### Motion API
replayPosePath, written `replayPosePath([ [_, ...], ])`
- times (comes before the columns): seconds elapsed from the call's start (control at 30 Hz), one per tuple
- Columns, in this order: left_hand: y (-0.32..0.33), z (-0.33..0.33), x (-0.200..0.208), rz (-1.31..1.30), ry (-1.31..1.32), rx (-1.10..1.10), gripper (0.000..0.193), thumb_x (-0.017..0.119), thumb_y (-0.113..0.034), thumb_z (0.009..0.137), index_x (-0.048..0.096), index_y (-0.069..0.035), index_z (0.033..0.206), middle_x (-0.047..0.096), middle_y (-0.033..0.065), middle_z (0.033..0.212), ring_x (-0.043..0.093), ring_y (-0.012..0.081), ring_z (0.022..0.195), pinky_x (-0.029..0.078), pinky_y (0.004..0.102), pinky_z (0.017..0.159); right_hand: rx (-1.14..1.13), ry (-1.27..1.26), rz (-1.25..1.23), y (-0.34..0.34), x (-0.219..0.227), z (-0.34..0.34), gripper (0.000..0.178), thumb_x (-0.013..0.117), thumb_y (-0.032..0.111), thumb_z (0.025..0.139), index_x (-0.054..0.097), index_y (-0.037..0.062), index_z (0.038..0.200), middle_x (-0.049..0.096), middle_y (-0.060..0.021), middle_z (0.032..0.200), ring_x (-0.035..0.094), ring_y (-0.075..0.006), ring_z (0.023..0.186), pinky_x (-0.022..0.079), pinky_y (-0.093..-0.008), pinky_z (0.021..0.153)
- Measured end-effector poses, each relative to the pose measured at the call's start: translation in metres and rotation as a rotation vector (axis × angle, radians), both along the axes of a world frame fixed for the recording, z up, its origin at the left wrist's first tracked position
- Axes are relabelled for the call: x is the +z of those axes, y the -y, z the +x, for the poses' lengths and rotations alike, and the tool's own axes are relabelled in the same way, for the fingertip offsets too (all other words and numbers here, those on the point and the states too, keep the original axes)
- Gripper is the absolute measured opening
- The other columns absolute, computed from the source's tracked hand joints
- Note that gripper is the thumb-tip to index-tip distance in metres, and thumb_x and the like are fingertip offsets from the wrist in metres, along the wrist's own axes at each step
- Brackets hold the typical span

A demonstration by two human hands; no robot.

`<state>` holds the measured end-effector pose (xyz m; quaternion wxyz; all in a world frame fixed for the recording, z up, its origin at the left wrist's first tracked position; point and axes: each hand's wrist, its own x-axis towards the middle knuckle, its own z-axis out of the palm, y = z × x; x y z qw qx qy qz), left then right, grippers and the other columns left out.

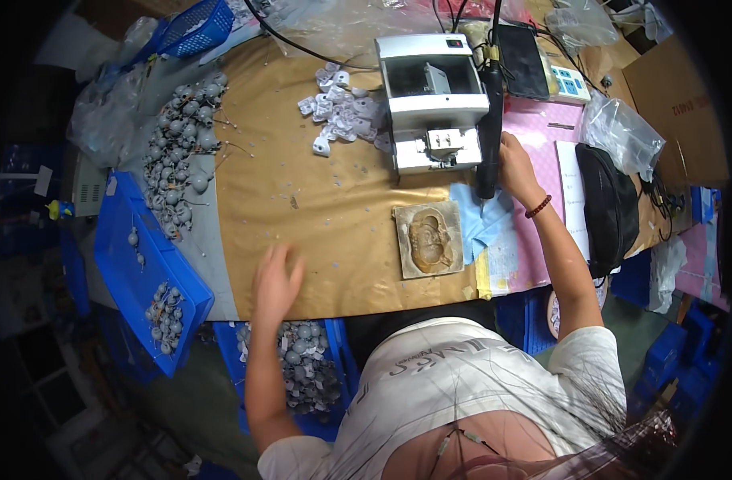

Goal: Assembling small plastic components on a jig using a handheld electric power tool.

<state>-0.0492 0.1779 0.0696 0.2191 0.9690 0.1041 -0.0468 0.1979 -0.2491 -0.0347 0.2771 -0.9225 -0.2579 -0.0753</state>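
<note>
My left hand (278, 284) is over the near edge of the brown-covered table, fingers apart and slightly blurred, holding nothing. Beside the machine, my right hand (519, 168) is at the side of a black electric screwdriver (489, 132), closed on its lower body; some fingertips are hidden behind the tool. The bit points down over a light blue cloth (482, 220). A square block with a rounded hollow (430, 240) lies between my hands, nearer the right one. Behind it stands a silver-white screw feeder (430, 104). White plastic parts (342, 112) are heaped left of the feeder.
Grey round parts with wires (178, 144) pile up at the left. A blue tray (154, 272) and a blue bin (334, 344) hold more. At the right are a black pouch (607, 208), white paper (572, 192), a plastic bag (622, 132) and a cardboard box (674, 108). Cables run behind the feeder.
</note>
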Motion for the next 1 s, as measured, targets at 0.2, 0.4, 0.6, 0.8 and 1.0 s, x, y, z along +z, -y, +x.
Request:
replayPosePath([
  [0.2,0.020,0.163,-0.078,0.176,0.505,0.067,0.035,0.070,-0.021,0.090,0.062,-0.002,0.118,0.060,0.0200,0.111,0.056,0.0385,0.106,0.048,0.0461,0.090,0.042,0.008,0.058,-0.004,0.003,0.004,0.028,0.070,0.004,0.078,0.065,0.0012,0.106,0.062,-0.0174,0.097,0.062,-0.0355,0.087,0.051,-0.0407,0.075],
  [0.4,0.037,0.145,-0.090,0.006,0.490,0.069,0.021,0.073,-0.012,0.084,0.062,-0.003,0.099,0.063,0.0158,0.100,0.058,0.0370,0.098,0.048,0.0454,0.084,-0.200,-0.372,0.459,0.008,-0.013,0.001,0.024,0.071,0.005,0.087,0.065,0.0002,0.110,0.063,-0.0053,0.087,0.060,-0.0140,0.076,0.050,-0.0270,0.068],
  [0.6,0.050,0.042,-0.081,-0.027,0.487,-0.186,0.020,0.074,-0.002,0.081,0.065,-0.004,0.099,0.066,0.0138,0.097,0.061,0.0340,0.091,0.050,0.0428,0.080,-0.176,-0.524,1.002,0.025,0.020,-0.012,0.017,0.062,0.007,0.099,0.067,-0.0011,0.113,0.068,-0.0039,0.099,0.063,-0.0091,0.083,0.051,-0.0240,0.076],
  [0.8,0.107,0.040,-0.063,-0.365,0.474,-0.280,0.019,0.075,-0.002,0.080,0.068,-0.005,0.097,0.065,0.0115,0.098,0.061,0.0334,0.097,0.050,0.0427,0.088,0.051,-0.653,0.814,-0.002,0.053,-0.063,0.015,0.060,0.000,0.096,0.070,-0.0011,0.108,0.069,-0.0052,0.098,0.065,-0.0117,0.086,0.052,-0.0252,0.079],
  [1.0,0.167,0.057,-0.075,-0.423,0.378,-0.390,0.029,0.077,-0.007,0.080,0.066,-0.007,0.107,0.061,0.0118,0.114,0.054,0.0328,0.115,0.045,0.0449,0.100,0.392,-0.368,0.460,-0.050,0.063,-0.108,0.020,0.069,-0.004,0.083,0.069,0.0011,0.102,0.065,-0.0099,0.101,0.063,-0.0242,0.093,0.050,-0.0332,0.080],
])
